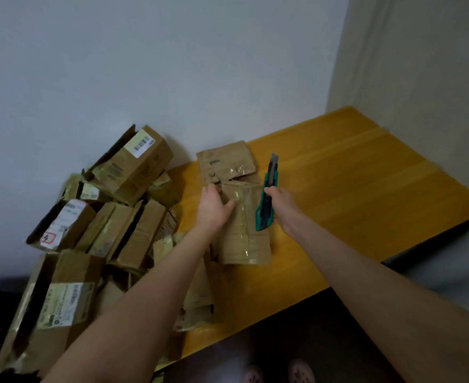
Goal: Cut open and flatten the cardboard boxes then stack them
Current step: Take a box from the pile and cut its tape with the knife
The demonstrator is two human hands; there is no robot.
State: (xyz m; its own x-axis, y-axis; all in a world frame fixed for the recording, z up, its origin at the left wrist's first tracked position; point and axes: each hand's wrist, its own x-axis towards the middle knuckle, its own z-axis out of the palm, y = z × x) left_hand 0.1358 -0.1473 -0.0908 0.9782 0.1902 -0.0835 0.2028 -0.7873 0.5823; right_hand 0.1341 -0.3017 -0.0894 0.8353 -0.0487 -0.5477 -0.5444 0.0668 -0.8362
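Two pale slippers [278, 373] are showing on the dark floor just below the near edge of the yellow table [352, 189]. Close to that edge, a flattened cardboard piece [197, 302] is lying partly under the left forearm. Further in, the left hand [214, 210] is gripping the opened box [244, 236], which is lying flat near the table's middle. Its thumb is pressing on the taped face and its fingers are curling over the left edge. Just beside it, the right hand [283, 208] is clamping its fingers round a green utility knife [267, 194], blade out and pointing toward the far edge. A pile of unflattened boxes [122, 211] is crowding the table's left side, reaching up against the wall [172, 64].
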